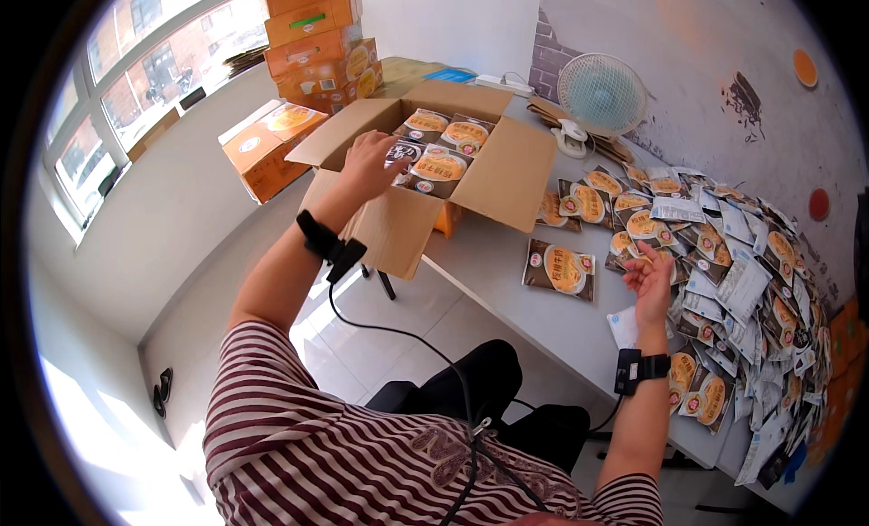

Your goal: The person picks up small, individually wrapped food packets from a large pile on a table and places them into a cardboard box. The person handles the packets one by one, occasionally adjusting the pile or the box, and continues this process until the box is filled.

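An open cardboard box (505, 184) stands on the table with its flaps folded out. Several brown and orange sachets (440, 167) lie flat inside it. My left hand (369, 167) reaches over the box's near left side, fingers apart above the dark sachet (405, 153) at that corner; whether they touch it I cannot tell. On the right, my right hand (652, 280) hovers palm up at the edge of a big heap of sachets (744, 271), its fingers loosely spread and holding nothing. A single sachet (558, 269) lies on the table between the box and that hand.
Stacked orange cartons (312, 51) rise behind the box, and another orange carton (272, 146) sits to its left. A small fan (602, 96) stands at the back by the wall. The white table's (480, 268) front edge runs diagonally before my knees. A black cable (398, 331) hangs from my left wrist.
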